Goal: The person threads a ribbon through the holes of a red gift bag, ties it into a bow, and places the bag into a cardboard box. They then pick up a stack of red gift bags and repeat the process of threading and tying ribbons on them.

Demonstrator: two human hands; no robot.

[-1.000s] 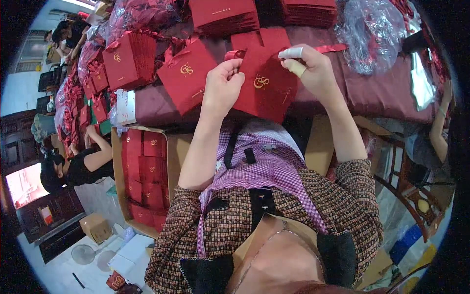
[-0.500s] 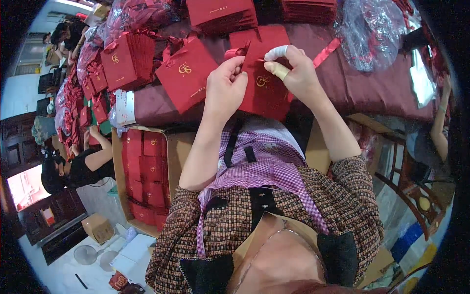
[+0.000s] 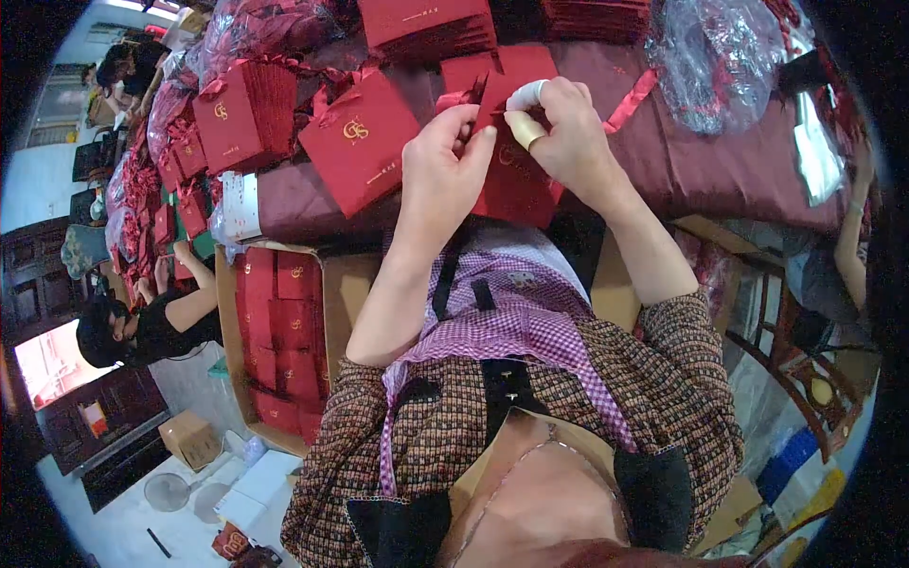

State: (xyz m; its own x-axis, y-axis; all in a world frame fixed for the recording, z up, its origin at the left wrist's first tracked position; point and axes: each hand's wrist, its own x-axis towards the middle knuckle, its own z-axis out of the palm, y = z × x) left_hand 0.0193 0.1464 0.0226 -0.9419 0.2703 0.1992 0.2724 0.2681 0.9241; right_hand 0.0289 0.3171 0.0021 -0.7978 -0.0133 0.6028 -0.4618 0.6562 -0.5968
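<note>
Both my hands are over a red paper bag [image 3: 519, 194] with a gold emblem, at the table's near edge. My left hand [image 3: 443, 159] is closed, pinching the bag's upper left edge, with a loop of red ribbon beside its fingertips. Closed in a pinch at the bag's upper part is my right hand [image 3: 565, 137], holding a thin red strip that looks like ribbon. It has a white cover on the index finger and a yellowish one on the thumb. Past it, a shiny red ribbon end [image 3: 630, 102] sticks out. The fingertips partly hide the strip.
Another red bag [image 3: 360, 142] lies at left, beside a row of standing bags [image 3: 232, 118]. Stacked bags [image 3: 426, 24] and clear plastic [image 3: 715, 62] lie farther back. Below the table's left side stands a carton [image 3: 336, 312] of red bags. A co-worker [image 3: 156, 312] is at far left.
My left hand has shifted slightly right and its thumb has straightened upward. My right hand has moved a little left and down, its fingertips closer to the left hand. The bag has tilted slightly.
</note>
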